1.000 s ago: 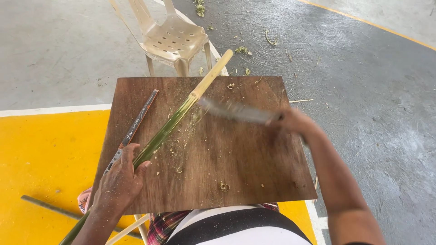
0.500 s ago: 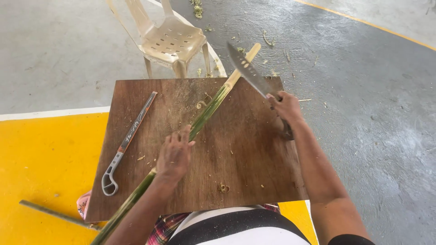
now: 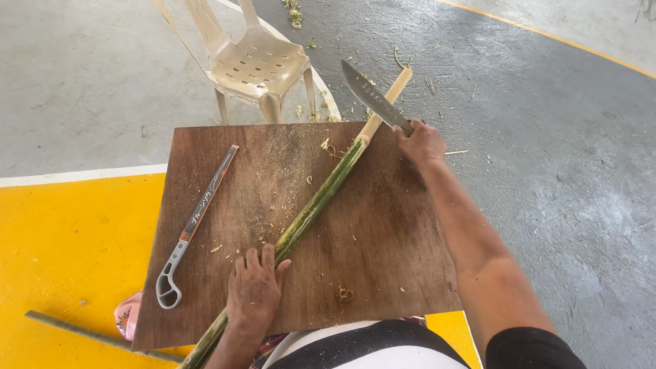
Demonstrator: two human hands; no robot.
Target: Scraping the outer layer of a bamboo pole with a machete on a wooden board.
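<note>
Board: a brown wooden board [image 3: 383,232] lies across the person's lap and serves as the landmark for everything else
Stalk: a long green stalk [image 3: 321,198] lies slantwise on the board, its pale peeled end jutting past the board's far edge, its green end running off the near edge
Left hand: the left hand [image 3: 254,290] presses palm down on the stalk near the board's near edge, fingers spread over it
Right hand: the right hand [image 3: 422,142] is clenched round the handle of a knife [image 3: 372,96] at the board's far right corner
Knife: the blade is raised above the stalk's pale end, tip pointing away from the board
Saw: a slim grey-handled saw [image 3: 195,225] lies on the board's left part, well apart from the stalk
Chair: a cream plastic chair [image 3: 256,65] stands just beyond the board's far edge
Shavings: small shavings are scattered on the board near the stalk
</note>
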